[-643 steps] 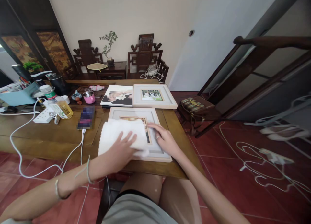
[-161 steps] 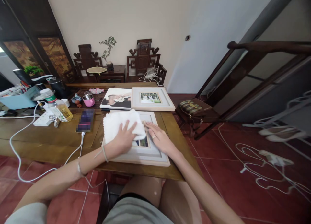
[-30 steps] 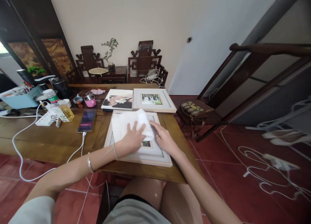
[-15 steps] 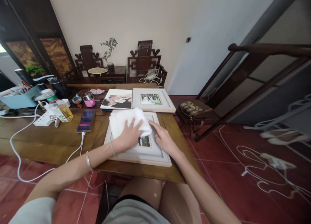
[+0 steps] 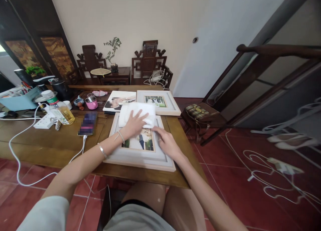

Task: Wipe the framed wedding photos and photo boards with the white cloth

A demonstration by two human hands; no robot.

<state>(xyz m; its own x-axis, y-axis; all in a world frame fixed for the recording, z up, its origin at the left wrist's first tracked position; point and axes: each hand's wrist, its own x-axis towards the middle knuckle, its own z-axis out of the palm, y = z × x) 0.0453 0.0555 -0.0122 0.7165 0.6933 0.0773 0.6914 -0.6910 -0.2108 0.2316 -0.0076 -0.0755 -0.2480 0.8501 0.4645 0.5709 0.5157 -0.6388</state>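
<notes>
A folded white towel (image 5: pixel 136 114) lies over the upper part of a framed photo (image 5: pixel 145 142) in a pale wooden frame on the table. My left hand (image 5: pixel 136 124) rests flat on the towel, fingers spread. At the right side of the picture is my right hand (image 5: pixel 167 142), its index finger stretched out to the towel's lower right corner. Its other fingers look bent and are partly hidden. Below the towel, the lower part of the photo shows.
Behind lie a second framed picture (image 5: pixel 173 105) and a white photo panel (image 5: pixel 119 97). Left on the wooden table (image 5: pixel 67 147) are a phone (image 5: pixel 87 123), a bottle (image 5: pixel 64 113), a power strip (image 5: pixel 44 122), a pink cup (image 5: pixel 91 104) and a white cable (image 5: pixel 17 157).
My left hand has slid the towel away from me and slightly right, uncovering more of the photo. My right hand has stayed almost in place.
</notes>
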